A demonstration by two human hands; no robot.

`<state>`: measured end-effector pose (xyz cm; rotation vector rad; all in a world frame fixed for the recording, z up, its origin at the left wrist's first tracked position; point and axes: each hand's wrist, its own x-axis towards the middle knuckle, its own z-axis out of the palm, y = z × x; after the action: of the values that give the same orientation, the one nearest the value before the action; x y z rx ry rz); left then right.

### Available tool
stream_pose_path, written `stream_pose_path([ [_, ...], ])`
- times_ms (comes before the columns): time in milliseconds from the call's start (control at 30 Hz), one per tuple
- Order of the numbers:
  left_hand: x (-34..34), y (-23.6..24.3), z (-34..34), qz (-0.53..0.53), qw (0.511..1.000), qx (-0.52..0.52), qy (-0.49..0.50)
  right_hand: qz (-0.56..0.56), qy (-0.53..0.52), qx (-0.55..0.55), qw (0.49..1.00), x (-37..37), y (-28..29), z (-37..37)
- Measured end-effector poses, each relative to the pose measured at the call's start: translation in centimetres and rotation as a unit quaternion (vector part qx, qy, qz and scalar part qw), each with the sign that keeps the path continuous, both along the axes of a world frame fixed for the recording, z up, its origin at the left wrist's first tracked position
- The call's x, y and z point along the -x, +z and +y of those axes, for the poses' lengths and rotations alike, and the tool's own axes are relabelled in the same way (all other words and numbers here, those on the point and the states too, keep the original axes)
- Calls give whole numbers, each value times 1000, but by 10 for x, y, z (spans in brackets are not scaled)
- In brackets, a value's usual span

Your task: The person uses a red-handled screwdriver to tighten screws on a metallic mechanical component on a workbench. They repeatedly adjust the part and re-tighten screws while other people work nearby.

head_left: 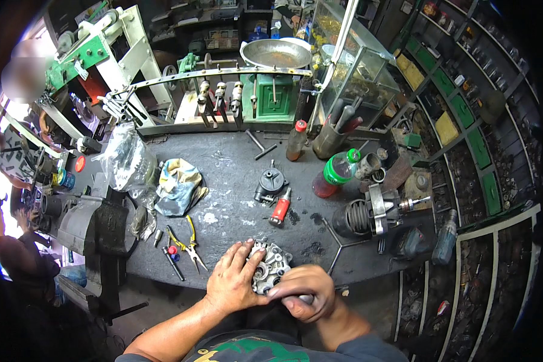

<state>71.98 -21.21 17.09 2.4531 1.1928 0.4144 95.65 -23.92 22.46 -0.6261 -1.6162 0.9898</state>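
Observation:
At the bench's front edge, my left hand (pixel 232 277) grips a cast metal housing (pixel 264 259) with holes and bosses, fingers spread over its upper left. My right hand (pixel 304 292) is curled at the housing's lower right, closed round a small greyish thing that I cannot make out. To the left lie yellow-handled pliers (pixel 187 241), a dark rod (pixel 173 263) and small red and blue parts (pixel 173 251). Beyond the housing are a round metal part (pixel 271 181) and a red-bodied tool (pixel 280 208). A three-armed wrench (pixel 338 247) lies to the right.
The dark bench (pixel 223 169) bears a vise (pixel 96 232), rag (pixel 178 184), plastic bag (pixel 127 157), bottles (pixel 335 172), mechanical assembly (pixel 374 211) and drills (pixel 445 235). Machines (pixel 268 96) stand behind, shelving (pixel 482 157) at right. Other people (pixel 18 253) are at the far left.

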Motion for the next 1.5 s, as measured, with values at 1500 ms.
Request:
stream_pose_path([
  [1500,14,-1,-10,-28,999,37,-25,89,-134,104,981,6,12,3],
])
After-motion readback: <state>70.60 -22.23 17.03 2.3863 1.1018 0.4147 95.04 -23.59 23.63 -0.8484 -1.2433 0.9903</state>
